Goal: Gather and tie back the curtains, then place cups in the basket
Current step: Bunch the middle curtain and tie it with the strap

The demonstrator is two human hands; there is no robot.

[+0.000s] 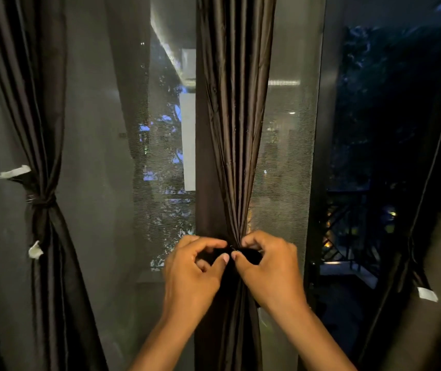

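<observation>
Before a dark window (390, 129), sheer netting (289, 162) hangs behind three brown curtains. At left, one curtain (40, 129) is already cinched by a tie (41, 200), with white tags (15, 171) sticking out beside the knot. At far right, another curtain (433, 236) hangs slanted, a white tag (427, 294) near its edge. At centre, the middle curtain (236, 116) is gathered to a narrow waist. Both hands meet at that waist: the left hand (195, 271) and right hand (270, 269) each pinch a dark tie-back (251, 256) wrapped around the bunched folds, fingertips nearly touching. The hands cover most of the band, so its fastening cannot be made out. No cups or basket show.
</observation>
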